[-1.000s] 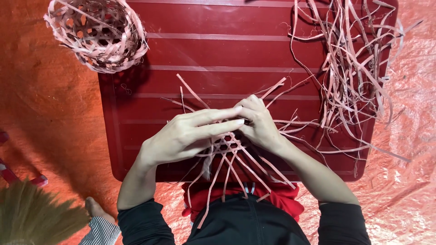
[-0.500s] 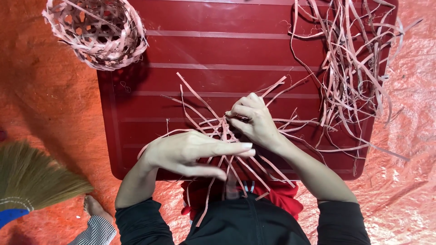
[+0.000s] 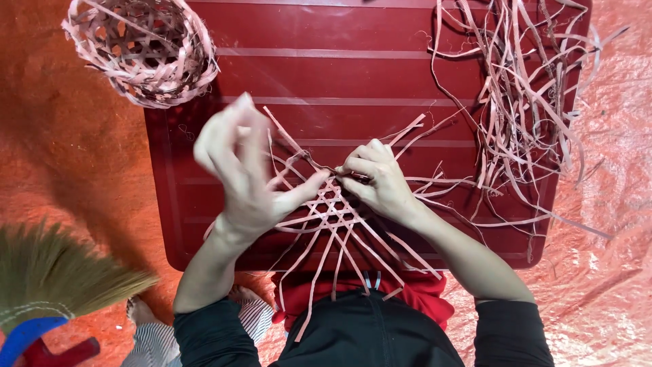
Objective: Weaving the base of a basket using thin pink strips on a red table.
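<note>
- At the far left, off the table, I see a straw broom (image 3: 58,278) with a blue collar over the orange floor sheet (image 3: 61,156); a striped sleeve (image 3: 153,343) shows near it.
- A finished woven basket (image 3: 141,49) sits on the table's far-left corner, empty as far as I can tell.
- My left hand (image 3: 238,170) is lifted and blurred, fingers spread, gripping nothing I can make out.
- The open-weave mat (image 3: 333,214) lies at the red table's (image 3: 353,75) near edge, strip ends fanning over it.
- My right hand (image 3: 377,180) pinches a strip at the mat's far side; I judge steady tension keeps the weave tight.
- Loose strips (image 3: 516,102) pile at the far-right corner.
</note>
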